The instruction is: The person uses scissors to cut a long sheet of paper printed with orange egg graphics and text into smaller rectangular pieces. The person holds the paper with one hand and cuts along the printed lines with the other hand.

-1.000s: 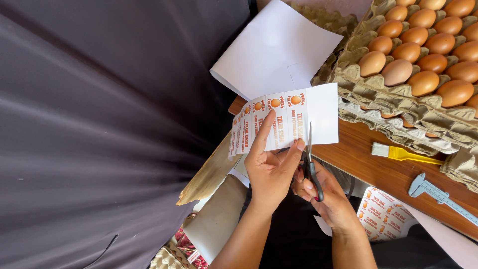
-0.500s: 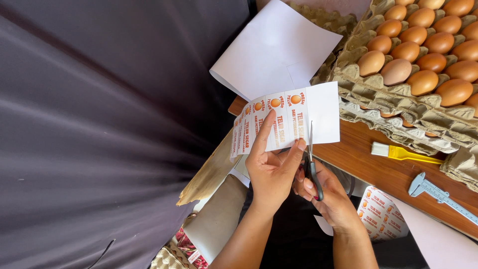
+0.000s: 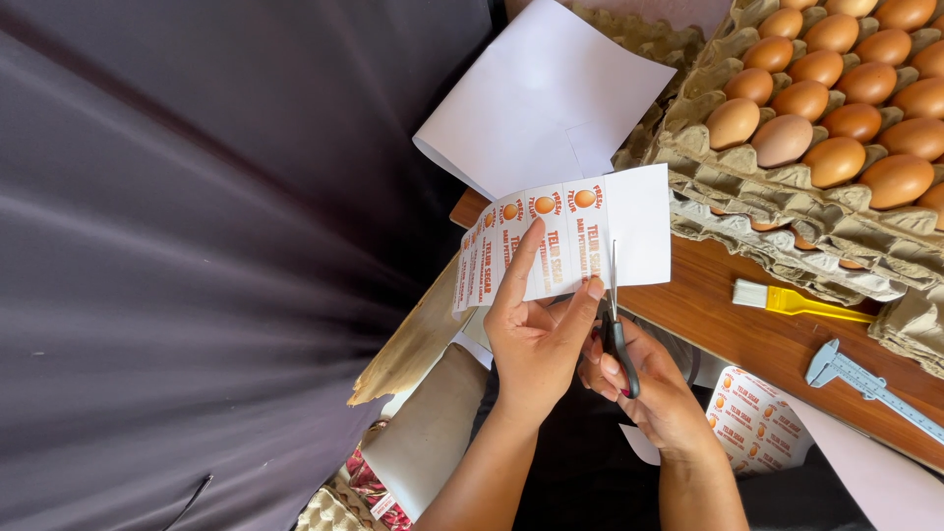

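I see my left hand (image 3: 536, 339) pinching a white paper sheet printed with orange egg labels (image 3: 570, 236), thumb on the near face and forefinger stretched up along it; its grip is closed on the sheet's lower edge. The sheet is held up in the air over the near edge of the brown wooden tabletop (image 3: 747, 329). My right hand (image 3: 649, 388) is wrapped round the dark handles of a pair of scissors (image 3: 616, 324), grip closed on them, the thin blades running upward into the sheet from below, between two label columns. Behind the sheet stand stacked grey pulp trays of brown eggs (image 3: 836, 108). A yellow-handled brush (image 3: 796, 300) and a blue-grey caliper (image 3: 865, 379) lie on the tabletop.
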